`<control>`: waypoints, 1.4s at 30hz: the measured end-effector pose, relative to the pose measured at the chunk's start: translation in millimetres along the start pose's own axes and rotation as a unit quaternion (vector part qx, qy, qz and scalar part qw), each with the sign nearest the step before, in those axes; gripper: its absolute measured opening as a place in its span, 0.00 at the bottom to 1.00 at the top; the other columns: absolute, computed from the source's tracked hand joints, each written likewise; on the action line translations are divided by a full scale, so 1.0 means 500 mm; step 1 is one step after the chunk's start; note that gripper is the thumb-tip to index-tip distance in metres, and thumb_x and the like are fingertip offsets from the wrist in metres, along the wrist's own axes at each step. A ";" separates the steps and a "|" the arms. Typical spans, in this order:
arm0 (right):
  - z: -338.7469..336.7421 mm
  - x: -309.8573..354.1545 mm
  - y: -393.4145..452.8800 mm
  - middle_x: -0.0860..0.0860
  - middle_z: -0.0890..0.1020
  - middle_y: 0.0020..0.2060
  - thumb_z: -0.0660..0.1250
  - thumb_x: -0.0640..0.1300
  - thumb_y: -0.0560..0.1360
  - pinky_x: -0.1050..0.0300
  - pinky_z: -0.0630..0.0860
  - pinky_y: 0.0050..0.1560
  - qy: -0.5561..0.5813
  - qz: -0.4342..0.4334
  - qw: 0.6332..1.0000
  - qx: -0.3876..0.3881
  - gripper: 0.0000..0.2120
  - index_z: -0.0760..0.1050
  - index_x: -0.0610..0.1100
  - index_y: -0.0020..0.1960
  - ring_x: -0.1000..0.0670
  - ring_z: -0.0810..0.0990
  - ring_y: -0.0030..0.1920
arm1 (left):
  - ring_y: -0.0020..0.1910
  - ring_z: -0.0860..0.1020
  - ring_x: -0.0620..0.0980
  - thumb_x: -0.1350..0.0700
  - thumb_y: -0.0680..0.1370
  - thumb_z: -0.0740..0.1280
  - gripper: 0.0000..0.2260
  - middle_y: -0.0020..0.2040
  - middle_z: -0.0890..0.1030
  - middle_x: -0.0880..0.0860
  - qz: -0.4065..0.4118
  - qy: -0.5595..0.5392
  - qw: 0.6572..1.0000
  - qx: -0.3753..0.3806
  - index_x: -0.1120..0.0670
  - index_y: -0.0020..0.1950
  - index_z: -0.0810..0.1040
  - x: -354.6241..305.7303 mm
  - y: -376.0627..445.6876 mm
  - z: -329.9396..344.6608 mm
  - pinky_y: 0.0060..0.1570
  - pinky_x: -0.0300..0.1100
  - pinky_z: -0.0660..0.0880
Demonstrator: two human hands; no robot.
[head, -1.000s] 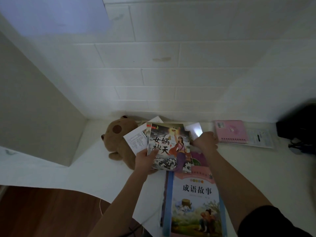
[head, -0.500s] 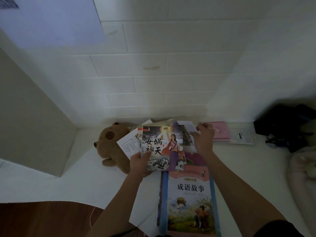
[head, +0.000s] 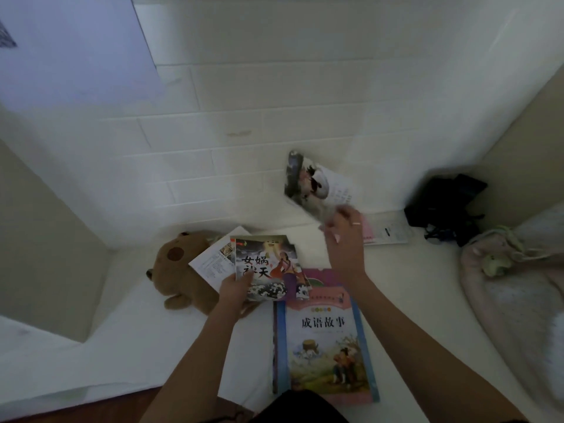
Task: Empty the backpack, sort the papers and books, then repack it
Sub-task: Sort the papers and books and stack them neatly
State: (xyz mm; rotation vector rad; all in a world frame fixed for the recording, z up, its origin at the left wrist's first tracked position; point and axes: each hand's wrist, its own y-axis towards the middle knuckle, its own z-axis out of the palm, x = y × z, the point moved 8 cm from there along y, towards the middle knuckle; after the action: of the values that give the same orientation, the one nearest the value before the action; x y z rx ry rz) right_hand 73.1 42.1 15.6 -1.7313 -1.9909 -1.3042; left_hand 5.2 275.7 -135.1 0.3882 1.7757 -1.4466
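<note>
The left hand (head: 234, 293) holds a stack of books (head: 268, 268) by its bottom-left corner. The right hand (head: 345, 242) seems to pinch a blurry booklet (head: 314, 186), which sticks up above it.

A dark-covered storybook (head: 268, 270) is held tilted over loose papers (head: 213, 261), with a blue-edged storybook (head: 326, 346) laid flat nearest. A blurred booklet (head: 314, 184) is raised far right, and a black backpack (head: 445, 203) is slumped farther right.

It looked like a child's bedroom at home. A brown plush bear (head: 178, 271) lay on a white surface set against a white brick-pattern wall (head: 274, 96), beside illustrated children's storybooks (head: 326, 346). Pale pink bedding (head: 515, 288) was bunched at the right, and wood flooring (head: 76, 406) showed below the white edge.
</note>
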 end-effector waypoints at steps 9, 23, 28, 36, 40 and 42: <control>0.184 0.000 -0.221 0.40 0.78 0.58 0.59 0.40 0.79 0.54 0.70 0.56 -0.232 -0.091 0.844 0.475 0.13 0.76 0.38 0.60 0.44 0.77 0.58 | 0.56 0.76 0.62 0.57 0.79 0.62 0.18 0.63 0.75 0.62 -0.109 -0.050 0.991 0.061 0.62 0.68 0.68 0.017 -0.009 0.018 0.56 0.54 0.74; 0.141 -0.019 -0.240 0.47 0.76 0.65 0.62 0.39 0.77 0.56 0.74 0.58 -0.203 -0.163 0.850 0.459 0.16 0.75 0.47 0.63 0.46 0.76 0.61 | 0.49 0.81 0.62 0.30 0.74 0.54 0.35 0.52 0.82 0.63 -0.160 -0.206 0.941 0.218 0.60 0.55 0.80 0.000 0.016 0.024 0.46 0.55 0.79; 0.131 -0.030 -0.226 0.46 0.82 0.55 0.72 0.35 0.68 0.57 0.79 0.45 -0.203 -0.179 0.866 0.420 0.20 0.80 0.46 0.58 0.45 0.83 0.51 | 0.43 0.80 0.57 0.60 0.78 0.63 0.10 0.45 0.82 0.60 -0.145 -0.032 0.974 0.173 0.61 0.58 0.74 0.001 0.038 0.004 0.33 0.50 0.82; 0.089 -0.158 -0.216 0.42 0.78 0.50 0.60 0.41 0.77 0.49 0.81 0.47 0.175 0.490 0.847 0.108 0.09 0.69 0.38 0.56 0.44 0.79 0.48 | 0.29 0.83 0.54 0.69 0.78 0.59 0.05 0.32 0.83 0.59 -0.112 0.014 0.977 0.182 0.63 0.48 0.73 0.006 0.041 0.020 0.27 0.46 0.80; 0.168 -0.232 -0.238 0.40 0.80 0.53 0.73 0.54 0.64 0.39 0.81 0.47 0.255 0.572 0.766 0.145 0.37 0.67 0.37 0.66 0.41 0.82 0.50 | 0.34 0.82 0.53 0.70 0.77 0.60 0.07 0.36 0.83 0.58 -0.113 0.040 0.971 0.205 0.62 0.52 0.73 0.007 0.035 0.019 0.28 0.42 0.79; 0.147 -0.178 -0.219 0.39 0.81 0.52 0.75 0.46 0.67 0.44 0.81 0.49 0.212 0.549 0.783 0.203 0.29 0.71 0.35 0.64 0.42 0.82 0.47 | 0.39 0.79 0.53 0.69 0.77 0.60 0.08 0.41 0.81 0.58 -0.113 0.064 0.965 0.227 0.61 0.53 0.74 0.005 0.025 0.021 0.28 0.40 0.79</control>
State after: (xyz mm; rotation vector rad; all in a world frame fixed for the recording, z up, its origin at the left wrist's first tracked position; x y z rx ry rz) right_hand 31.7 39.8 -138.0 -1.6674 -0.6404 -0.6511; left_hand 15.7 269.1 -145.7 0.5360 1.6156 -2.0408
